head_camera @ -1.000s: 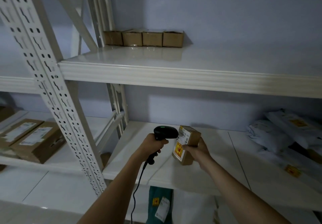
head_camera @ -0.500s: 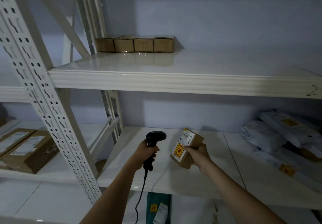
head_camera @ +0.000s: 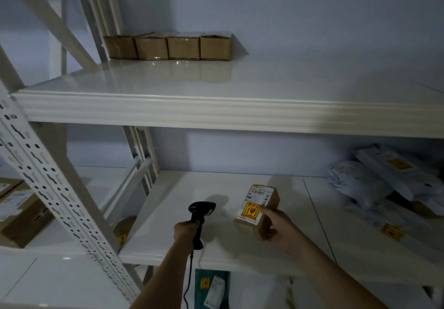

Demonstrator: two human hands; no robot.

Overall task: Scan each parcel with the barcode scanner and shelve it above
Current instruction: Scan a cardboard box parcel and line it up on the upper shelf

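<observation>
Lower centre of frame: left hand (head_camera: 186, 230) wrapped round the black barcode scanner (head_camera: 200, 219), head aimed right. Right hand (head_camera: 280, 228) grips a small labelled parcel (head_camera: 258, 209) over the lower shelf (head_camera: 168, 212). Four boxes (head_camera: 168, 45) line the upper shelf (head_camera: 240, 114), upper left.

Small cardboard parcel (head_camera: 260, 209) — white shipping label with barcode, print too blurred to read; below it, a yellow-and-red fragile sticker.
</observation>
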